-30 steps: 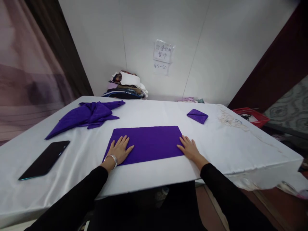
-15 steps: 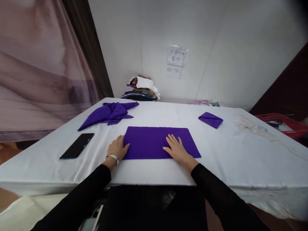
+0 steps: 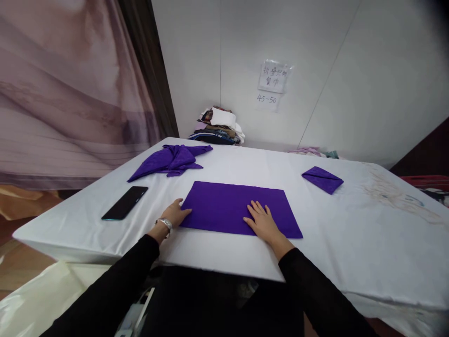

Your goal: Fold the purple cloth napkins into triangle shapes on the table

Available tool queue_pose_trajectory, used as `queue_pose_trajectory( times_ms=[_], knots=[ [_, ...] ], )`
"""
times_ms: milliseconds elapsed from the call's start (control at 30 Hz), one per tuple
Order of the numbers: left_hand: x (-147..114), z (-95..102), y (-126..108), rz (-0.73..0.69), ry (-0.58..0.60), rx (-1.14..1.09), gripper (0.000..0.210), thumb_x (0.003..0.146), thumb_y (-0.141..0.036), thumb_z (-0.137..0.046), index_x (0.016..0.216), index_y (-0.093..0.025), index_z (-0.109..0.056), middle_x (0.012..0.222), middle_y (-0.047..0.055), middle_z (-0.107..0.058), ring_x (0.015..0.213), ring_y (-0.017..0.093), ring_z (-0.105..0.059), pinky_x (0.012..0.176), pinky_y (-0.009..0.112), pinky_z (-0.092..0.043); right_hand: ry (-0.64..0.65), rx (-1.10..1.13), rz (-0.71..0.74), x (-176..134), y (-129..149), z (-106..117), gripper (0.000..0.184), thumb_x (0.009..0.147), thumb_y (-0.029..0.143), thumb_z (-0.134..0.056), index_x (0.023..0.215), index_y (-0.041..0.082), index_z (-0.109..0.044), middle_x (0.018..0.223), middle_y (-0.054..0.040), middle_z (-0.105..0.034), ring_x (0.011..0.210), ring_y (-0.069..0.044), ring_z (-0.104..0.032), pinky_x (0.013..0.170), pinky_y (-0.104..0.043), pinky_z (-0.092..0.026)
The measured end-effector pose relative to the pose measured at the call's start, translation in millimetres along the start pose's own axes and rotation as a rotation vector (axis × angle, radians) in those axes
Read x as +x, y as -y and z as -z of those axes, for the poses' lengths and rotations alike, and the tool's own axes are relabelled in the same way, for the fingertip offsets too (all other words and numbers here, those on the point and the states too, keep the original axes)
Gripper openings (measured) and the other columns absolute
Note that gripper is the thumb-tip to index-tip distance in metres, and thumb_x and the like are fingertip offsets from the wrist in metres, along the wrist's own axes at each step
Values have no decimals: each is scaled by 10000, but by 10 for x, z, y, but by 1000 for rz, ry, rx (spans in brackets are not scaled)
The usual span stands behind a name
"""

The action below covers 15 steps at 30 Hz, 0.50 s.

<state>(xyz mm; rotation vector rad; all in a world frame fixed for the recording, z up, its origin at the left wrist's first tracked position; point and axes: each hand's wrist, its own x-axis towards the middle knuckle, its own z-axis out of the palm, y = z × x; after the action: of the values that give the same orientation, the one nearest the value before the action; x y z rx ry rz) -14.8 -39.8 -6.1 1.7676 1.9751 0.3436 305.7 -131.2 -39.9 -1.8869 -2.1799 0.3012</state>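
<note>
A purple cloth napkin [image 3: 217, 206], folded into a flat rectangle, lies on the white-covered table in front of me. My right hand [image 3: 261, 223] rests flat on its right half, fingers spread. At its left edge is my left hand [image 3: 175, 214], with a silver bracelet on the wrist. The thumb lies on the cloth and stands apart from the fingers, which are bent at the edge; their tips are partly hidden. Farther right, a smaller folded purple napkin [image 3: 322, 179] lies by itself. A crumpled heap of purple cloth [image 3: 171, 160] sits at the back left.
A black phone [image 3: 125, 203] lies left of my left hand. Against the wall is a stack of folded clothes [image 3: 217, 127], with pinkish fabric [image 3: 308, 151] farther right. Paper signs [image 3: 273, 77] hang on the wall. A curtain [image 3: 77, 93] hangs at the left.
The camera view has turned, so the table appears tilted and things sit farther right. My left hand's fingers are more bent at the napkin's left edge. My right hand stays flat on the cloth.
</note>
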Motion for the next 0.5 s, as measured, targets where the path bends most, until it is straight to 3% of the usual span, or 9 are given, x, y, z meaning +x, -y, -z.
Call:
queue_pose_trajectory(
  times_ms=[133,233,367,500],
  knots=[
    [89,48,45,64,0,-279,620,665,-347,-673,1229,-159,-499,1016,100,-673,875,227,-657,779,315,-511,-34,91,1,12,-44,-28,580,891,530,-337,1370,206,-384,1467,-78,-288,1371,-236,-170,1093,-474,-68],
    [84,124,-107,-18,-45,-419,619,636,-358,-694,1204,-177,-524,941,71,-684,832,216,-659,759,319,-516,-163,297,-13,50,-87,-47,501,866,474,-417,1286,214,-499,1406,-79,-402,1346,-229,-252,1091,-464,-140],
    [-12,238,-730,-239,-81,-395,613,667,-363,-675,1238,-215,-504,980,58,-667,899,215,-640,777,313,-507,-419,790,-110,106,-100,-20,406,799,443,-512,1103,203,-635,1205,-97,-600,1179,-245,-492,1020,-444,-328],
    [-201,104,-1603,-473,-82,-270,632,692,-280,-659,1283,-184,-459,1057,81,-649,990,222,-606,839,305,-476,-387,1353,-289,115,-106,50,407,707,446,-636,1043,215,-632,1060,-76,-666,979,-240,-617,864,-415,-472]
  ],
)
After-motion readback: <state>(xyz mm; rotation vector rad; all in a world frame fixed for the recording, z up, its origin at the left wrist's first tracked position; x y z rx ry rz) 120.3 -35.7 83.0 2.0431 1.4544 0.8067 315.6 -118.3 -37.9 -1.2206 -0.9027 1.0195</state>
